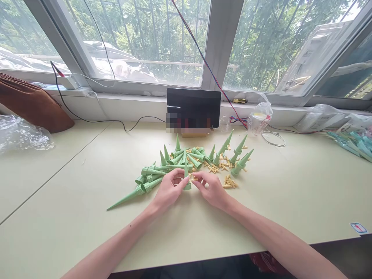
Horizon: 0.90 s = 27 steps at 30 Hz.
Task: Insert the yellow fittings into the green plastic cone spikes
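Note:
My left hand pinches a green cone-shaped spike near its wide base, point up. My right hand meets it from the right, fingers closed on a small yellow piece at the spike's base. Behind my hands lies a heap of green spikes, some lying flat, some standing. One long spike points toward the lower left. Small yellow pieces are scattered right of my right hand and among the spikes.
A black screen stands against the window sill behind the heap. A clear bag with a cup sits at its right, teal parts at far right, a brown bag and clear plastic at left. Cables run along the sill.

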Each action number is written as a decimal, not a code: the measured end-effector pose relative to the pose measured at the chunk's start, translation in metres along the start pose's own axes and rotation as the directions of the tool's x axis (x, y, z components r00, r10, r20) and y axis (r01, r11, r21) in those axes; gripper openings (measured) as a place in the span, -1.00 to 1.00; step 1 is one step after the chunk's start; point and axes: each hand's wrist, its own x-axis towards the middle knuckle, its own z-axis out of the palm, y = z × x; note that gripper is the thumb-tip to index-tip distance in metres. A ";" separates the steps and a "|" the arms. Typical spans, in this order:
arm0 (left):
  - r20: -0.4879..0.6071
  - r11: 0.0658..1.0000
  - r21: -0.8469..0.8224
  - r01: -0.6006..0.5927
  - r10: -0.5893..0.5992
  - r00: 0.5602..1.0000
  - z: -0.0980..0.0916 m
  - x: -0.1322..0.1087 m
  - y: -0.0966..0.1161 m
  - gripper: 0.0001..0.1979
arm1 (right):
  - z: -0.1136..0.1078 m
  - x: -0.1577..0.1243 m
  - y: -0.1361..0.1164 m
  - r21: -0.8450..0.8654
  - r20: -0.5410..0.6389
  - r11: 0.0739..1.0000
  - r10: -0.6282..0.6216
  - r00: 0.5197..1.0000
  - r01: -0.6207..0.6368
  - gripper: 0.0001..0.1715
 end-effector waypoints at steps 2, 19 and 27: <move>0.003 1.000 0.005 -0.009 0.009 1.000 0.000 0.000 0.000 -0.76 | 0.000 0.000 0.000 -0.002 0.007 1.000 0.007 1.000 -0.007 -0.81; 0.005 0.988 0.078 -0.137 0.137 0.991 0.001 -0.002 -0.001 -0.74 | -0.002 -0.001 -0.001 -0.053 0.065 0.998 0.045 0.997 -0.042 -0.80; 0.016 0.982 0.114 -0.149 0.148 0.989 0.001 -0.003 0.001 -0.79 | -0.004 -0.002 -0.002 -0.064 0.090 0.997 0.040 0.995 -0.035 -0.83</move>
